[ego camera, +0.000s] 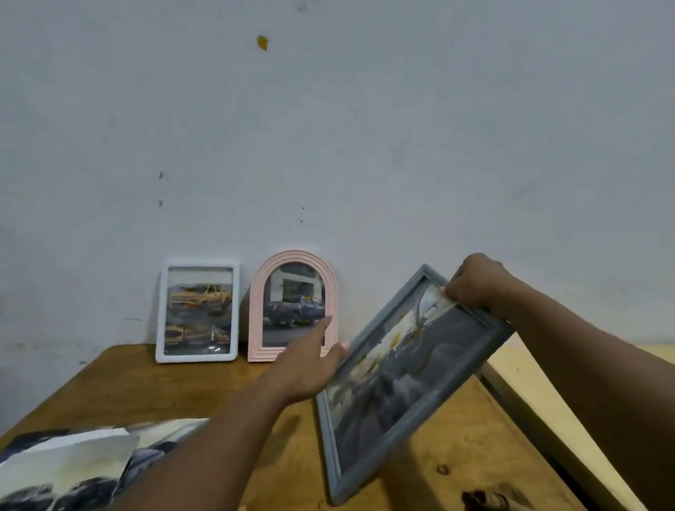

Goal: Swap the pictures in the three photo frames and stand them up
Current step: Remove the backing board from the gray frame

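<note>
Against a pale, marked wall, a tilted grey frame sits between both hands above the wooden worktop. The left hand lies flat, fingers straight, on its left edge, while the right hand pinches the picture at its top corner. Blur muddies that picture. Behind, a white frame and a pink arched frame stand upright, the latter partly covered by the left hand. Loose pictures lie at near left.

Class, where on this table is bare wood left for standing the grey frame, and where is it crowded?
Bare wood: between the white frame and the loose pictures; also right of the grey frame. Crowded: the front left.
</note>
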A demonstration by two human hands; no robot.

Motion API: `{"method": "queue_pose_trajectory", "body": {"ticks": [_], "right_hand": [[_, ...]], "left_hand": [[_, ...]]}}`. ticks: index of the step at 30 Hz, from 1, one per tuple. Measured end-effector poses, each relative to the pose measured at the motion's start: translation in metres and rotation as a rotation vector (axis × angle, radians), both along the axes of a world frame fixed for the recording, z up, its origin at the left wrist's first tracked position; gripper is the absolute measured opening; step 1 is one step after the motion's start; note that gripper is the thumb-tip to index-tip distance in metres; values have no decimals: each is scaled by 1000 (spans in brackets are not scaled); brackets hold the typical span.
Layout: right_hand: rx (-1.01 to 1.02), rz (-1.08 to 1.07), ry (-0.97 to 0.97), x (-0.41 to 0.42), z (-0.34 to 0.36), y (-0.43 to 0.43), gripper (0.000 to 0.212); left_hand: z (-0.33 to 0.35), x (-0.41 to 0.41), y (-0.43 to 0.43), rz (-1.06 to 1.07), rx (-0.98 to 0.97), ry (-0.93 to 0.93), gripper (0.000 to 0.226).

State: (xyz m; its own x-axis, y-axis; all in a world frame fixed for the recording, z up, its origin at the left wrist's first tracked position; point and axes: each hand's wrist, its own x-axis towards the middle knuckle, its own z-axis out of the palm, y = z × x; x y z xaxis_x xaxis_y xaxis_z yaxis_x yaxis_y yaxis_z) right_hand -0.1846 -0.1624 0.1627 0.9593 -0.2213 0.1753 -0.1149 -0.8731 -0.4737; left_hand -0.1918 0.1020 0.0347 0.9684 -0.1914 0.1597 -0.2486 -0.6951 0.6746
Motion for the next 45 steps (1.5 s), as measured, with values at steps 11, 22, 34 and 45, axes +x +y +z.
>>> {"method": "queue_pose_trajectory", "body": {"ticks": [11, 22, 34, 45], "right_hand": [[423, 369, 78, -6, 59, 101, 24], [274, 541, 84, -4, -36, 160, 27], [-151, 392, 150, -4, -193, 118, 66], [-297, 455, 188, 7, -218, 147, 90]], "left_hand": [[162, -13, -1, -39, -221, -266, 62], [114, -37, 91, 163, -88, -303, 52], [-57, -18, 74, 183, -419, 87, 52], [-84, 5, 76, 220, -334, 108, 58]]}}
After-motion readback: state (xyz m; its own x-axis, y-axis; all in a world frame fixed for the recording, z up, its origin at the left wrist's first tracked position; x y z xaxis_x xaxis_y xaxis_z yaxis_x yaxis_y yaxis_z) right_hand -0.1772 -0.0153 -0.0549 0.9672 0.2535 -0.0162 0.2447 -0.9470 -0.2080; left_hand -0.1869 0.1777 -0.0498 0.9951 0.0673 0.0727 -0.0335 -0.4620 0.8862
